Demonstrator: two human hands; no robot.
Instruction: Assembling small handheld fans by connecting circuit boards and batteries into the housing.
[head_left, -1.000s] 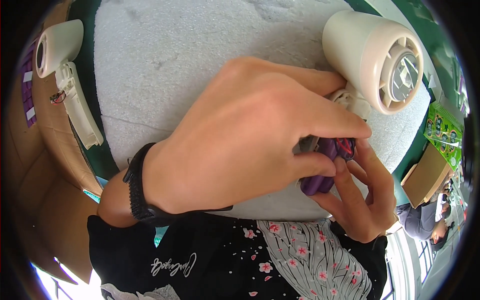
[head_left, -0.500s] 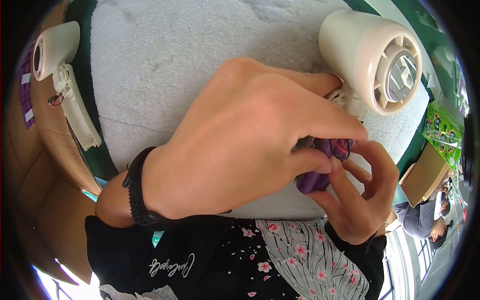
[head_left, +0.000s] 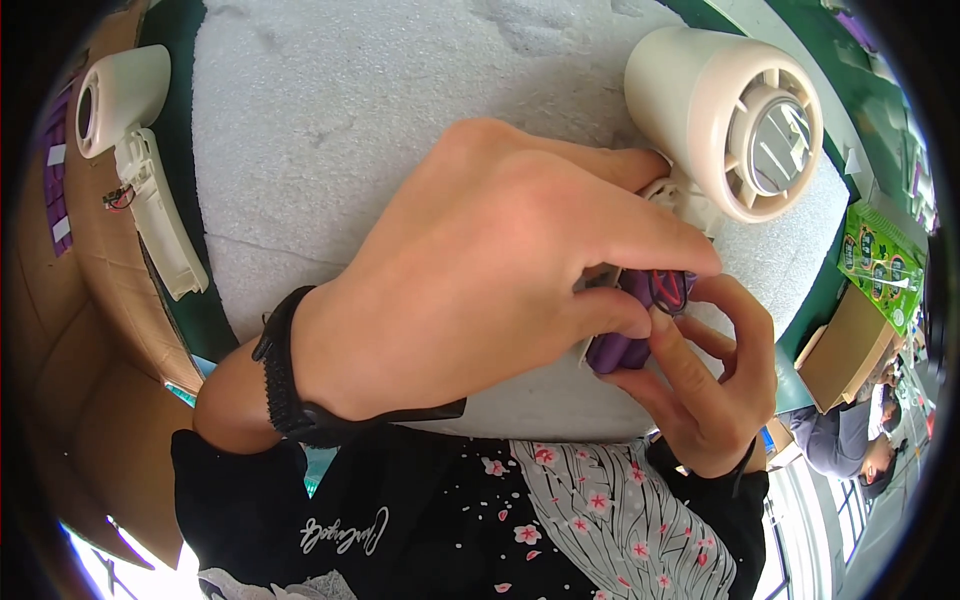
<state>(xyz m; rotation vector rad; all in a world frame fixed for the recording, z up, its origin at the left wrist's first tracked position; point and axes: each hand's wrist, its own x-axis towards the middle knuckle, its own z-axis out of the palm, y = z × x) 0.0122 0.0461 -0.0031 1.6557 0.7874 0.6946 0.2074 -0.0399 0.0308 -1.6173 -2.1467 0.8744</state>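
Observation:
A purple battery pack (head_left: 618,352) with looped red and black wires (head_left: 668,290) sits between my two hands, by the handle of a cream hair-dryer-shaped device (head_left: 675,95). My left hand (head_left: 490,250) arches over the handle, which it mostly hides. Its thumb and index finger close around the pack and wires, while its far fingers reach the handle near the device's barrel. From the right, my right hand (head_left: 725,400) pinches the pack, its fingertips against the wires and the lower end. The pack's underside and seat are hidden.
White foam sheet (head_left: 300,120) covers the green worktable. At left lie a second cream device (head_left: 135,90) with its handle opened, purple packs (head_left: 55,180) and a cardboard box (head_left: 110,350). Far right are a green packet (head_left: 880,265), a small carton (head_left: 850,345) and another person (head_left: 835,440).
My hands, the battery pack and the device appear slightly further left in the picture, as the view has shifted a little. The grip on the pack looks unchanged.

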